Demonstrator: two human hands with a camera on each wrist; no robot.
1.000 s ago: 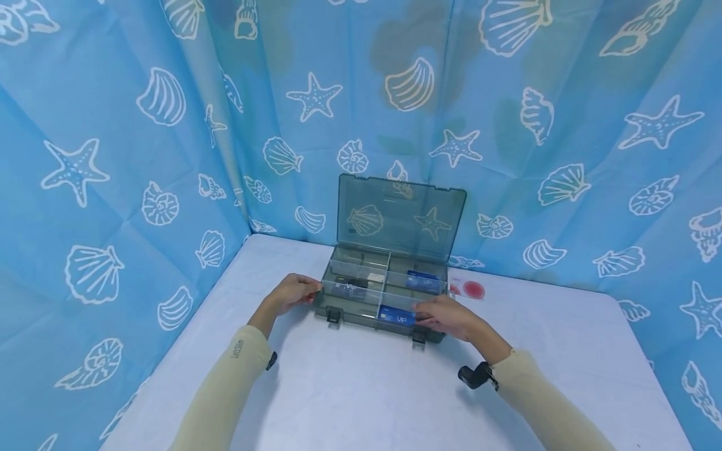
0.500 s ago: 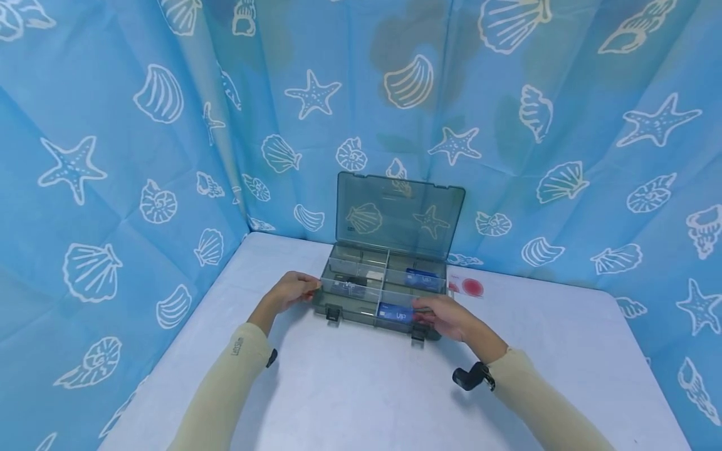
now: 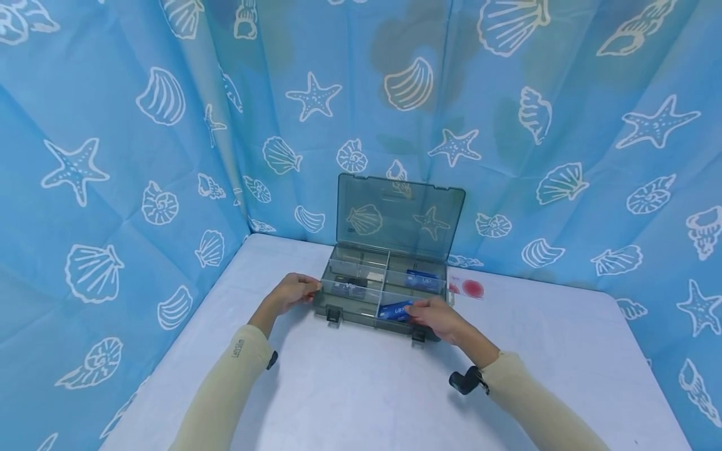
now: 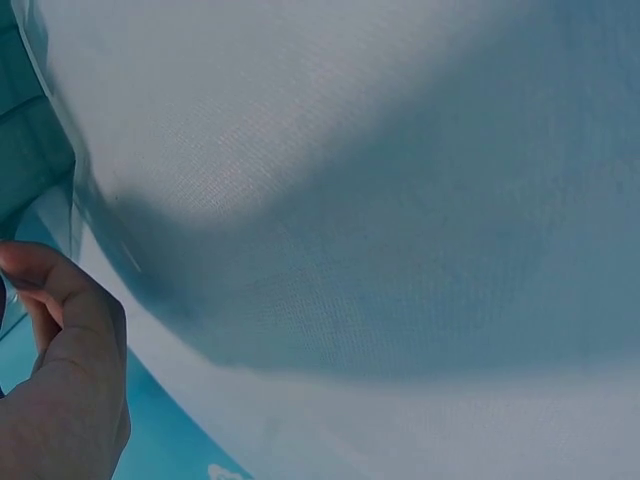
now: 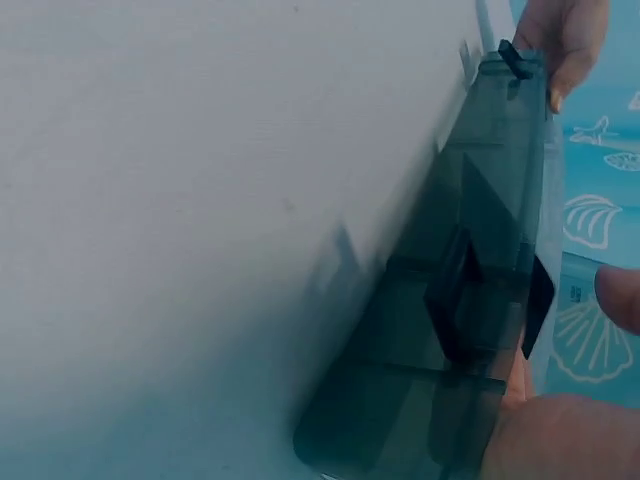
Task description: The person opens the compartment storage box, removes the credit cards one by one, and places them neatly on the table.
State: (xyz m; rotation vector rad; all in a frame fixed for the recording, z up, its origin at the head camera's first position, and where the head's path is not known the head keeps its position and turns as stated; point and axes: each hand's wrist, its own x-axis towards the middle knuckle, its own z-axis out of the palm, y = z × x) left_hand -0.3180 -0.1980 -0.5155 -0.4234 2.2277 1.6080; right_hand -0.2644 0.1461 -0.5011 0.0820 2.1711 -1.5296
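A see-through grey compartment box (image 3: 352, 308) stands on the table with its lid (image 3: 402, 216) raised. My left hand (image 3: 292, 291) holds the box's left edge between thumb and fingers; the left wrist view catches this hand (image 4: 75, 350) only at its side. In the front right compartment, a blue VIP card (image 3: 395, 311) lies tilted, its right end pinched by my right hand (image 3: 442, 318). The right wrist view has that hand (image 5: 570, 435) low at the right, beside the box's front wall (image 5: 400, 310). A dark VIP card (image 3: 350, 288) sits in the middle left compartment.
More blue cards (image 3: 423, 280) lie in the right compartment behind. A small white piece (image 3: 375, 277) is near the central divider. A card with red circles (image 3: 472, 288) rests right of the box. Behind the table (image 3: 361, 388) hangs a blue shell-print curtain (image 3: 361, 113).
My right hand has shifted slightly left, and the blue card has turned from lying level to a tilt with its right end raised. The left hand stays at the box's edge.
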